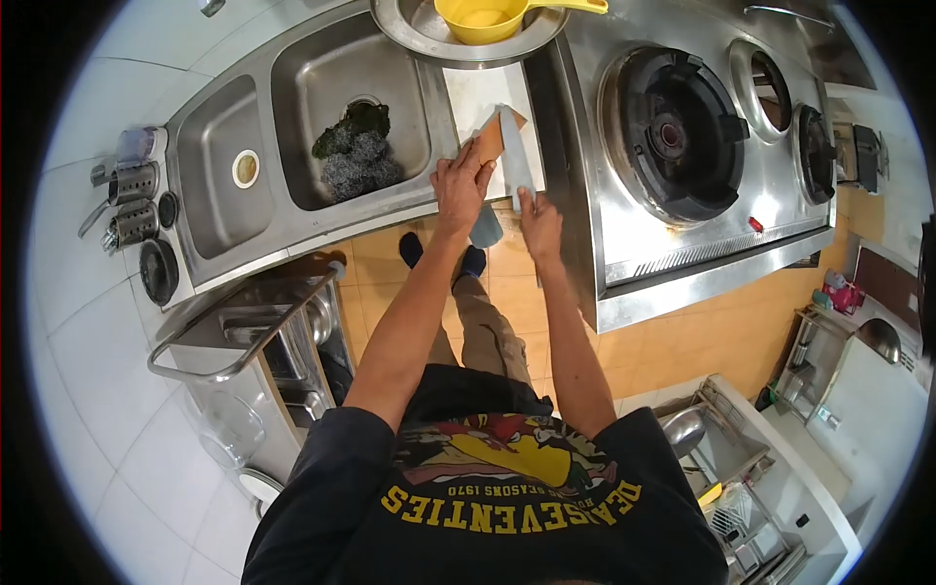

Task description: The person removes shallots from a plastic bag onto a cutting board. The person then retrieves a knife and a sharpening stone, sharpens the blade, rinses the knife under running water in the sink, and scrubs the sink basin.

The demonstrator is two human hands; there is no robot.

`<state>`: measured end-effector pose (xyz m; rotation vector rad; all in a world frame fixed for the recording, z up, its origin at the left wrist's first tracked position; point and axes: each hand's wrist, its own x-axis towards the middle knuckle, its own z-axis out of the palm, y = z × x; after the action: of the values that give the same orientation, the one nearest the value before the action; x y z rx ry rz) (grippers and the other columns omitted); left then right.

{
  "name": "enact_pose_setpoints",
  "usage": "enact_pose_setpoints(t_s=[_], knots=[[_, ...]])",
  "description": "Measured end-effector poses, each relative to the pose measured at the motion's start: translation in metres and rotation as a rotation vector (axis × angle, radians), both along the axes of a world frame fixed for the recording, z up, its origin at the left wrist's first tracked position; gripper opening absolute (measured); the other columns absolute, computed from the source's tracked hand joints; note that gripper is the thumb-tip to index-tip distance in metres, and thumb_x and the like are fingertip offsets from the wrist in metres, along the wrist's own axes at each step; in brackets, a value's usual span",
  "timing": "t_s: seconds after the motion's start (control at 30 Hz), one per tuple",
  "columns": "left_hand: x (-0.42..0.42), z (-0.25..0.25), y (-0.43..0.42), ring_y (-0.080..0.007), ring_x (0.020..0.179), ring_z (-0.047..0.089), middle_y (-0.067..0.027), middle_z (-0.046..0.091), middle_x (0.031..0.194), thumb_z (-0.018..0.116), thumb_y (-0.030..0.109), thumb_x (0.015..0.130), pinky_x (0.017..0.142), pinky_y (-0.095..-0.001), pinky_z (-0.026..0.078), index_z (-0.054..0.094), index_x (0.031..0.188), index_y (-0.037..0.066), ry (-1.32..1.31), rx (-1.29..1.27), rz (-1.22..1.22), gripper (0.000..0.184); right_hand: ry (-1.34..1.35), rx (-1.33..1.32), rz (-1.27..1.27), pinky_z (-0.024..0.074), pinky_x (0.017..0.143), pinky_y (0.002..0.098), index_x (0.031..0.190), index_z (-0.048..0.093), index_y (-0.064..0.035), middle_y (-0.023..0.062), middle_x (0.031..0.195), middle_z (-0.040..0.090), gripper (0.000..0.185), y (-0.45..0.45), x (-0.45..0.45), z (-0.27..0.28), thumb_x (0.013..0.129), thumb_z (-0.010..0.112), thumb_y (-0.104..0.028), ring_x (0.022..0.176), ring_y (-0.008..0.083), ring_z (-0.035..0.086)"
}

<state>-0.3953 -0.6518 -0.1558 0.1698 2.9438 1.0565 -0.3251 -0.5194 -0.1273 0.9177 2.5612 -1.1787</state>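
My right hand (542,226) is closed around the handle of a knife (518,166) with a broad grey blade. The blade lies against an orange-brown flat piece (490,144) on the white worktop (470,97) between sink and stove. I cannot make out what kind of thing the piece is. My left hand (462,190) presses its fingertips onto the piece, left of the blade. A bit of the same orange colour shows past the blade's far end.
A metal basin (414,37) holding a yellow strainer (485,29) stands behind the worktop. Dark leafy greens (363,146) lie in the sink (292,107) at left. A stove (624,249) with a large burner (673,136) is at right. A metal-railed cart (244,353) stands lower left.
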Motion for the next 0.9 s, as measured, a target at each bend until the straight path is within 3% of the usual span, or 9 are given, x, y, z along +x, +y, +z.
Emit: enact_pose_setpoints(t_s=[0.1,0.33,0.53,0.8,0.9], knots=[[-0.007,0.0,0.0,-0.0305,0.096,0.052,0.0007,0.059,0.131,0.063,0.035,0.088,0.086,-0.0434,0.039,0.054,0.135,0.019,-0.006,0.005,0.003,0.051,0.007,0.044,-0.02,0.0461,0.076,0.0526,0.099,0.065,0.0031,0.032,0.087,0.062,0.053,-0.01,0.007,-0.021,0.096,0.048,-0.047,0.09,0.0484,0.06],[-0.004,0.005,-0.001,-0.0317,0.091,0.054,0.001,0.056,0.135,0.061,0.036,0.09,0.087,-0.044,0.041,0.051,0.138,0.018,-0.026,-0.008,-0.014,0.052,0.006,0.038,0.017,0.0465,0.074,0.0517,0.094,0.065,0.0024,0.0297,0.085,0.063,0.051,0.013,-0.039,-0.004,0.096,0.048,-0.046,0.088,0.0484,0.06],[-0.004,-0.002,-0.001,-0.03,0.093,0.052,0.0007,0.058,0.133,0.063,0.035,0.089,0.086,-0.0432,0.04,0.054,0.135,0.019,0.031,0.017,-0.004,0.05,-0.036,-0.023,-0.048,0.0459,0.073,0.0516,0.09,0.064,0.0028,0.029,0.084,0.063,0.052,-0.011,0.015,0.001,0.096,0.048,-0.046,0.086,0.0479,0.061],[-0.002,0.003,0.0,-0.0303,0.095,0.052,-0.0006,0.058,0.133,0.062,0.034,0.089,0.087,-0.0439,0.039,0.051,0.138,0.019,-0.002,0.001,-0.009,0.053,0.015,-0.067,-0.053,0.0462,0.071,0.0498,0.086,0.062,0.0044,0.0295,0.078,0.061,0.055,0.01,-0.043,-0.005,0.096,0.048,-0.047,0.082,0.0483,0.061],[-0.004,0.004,0.0,-0.0305,0.095,0.052,-0.0007,0.058,0.133,0.062,0.033,0.089,0.088,-0.0436,0.039,0.051,0.138,0.019,-0.006,0.014,-0.004,0.053,0.009,-0.012,-0.006,0.0464,0.07,0.0492,0.086,0.063,0.0043,0.0295,0.077,0.061,0.054,0.006,-0.013,-0.002,0.096,0.049,-0.047,0.081,0.0484,0.061]])
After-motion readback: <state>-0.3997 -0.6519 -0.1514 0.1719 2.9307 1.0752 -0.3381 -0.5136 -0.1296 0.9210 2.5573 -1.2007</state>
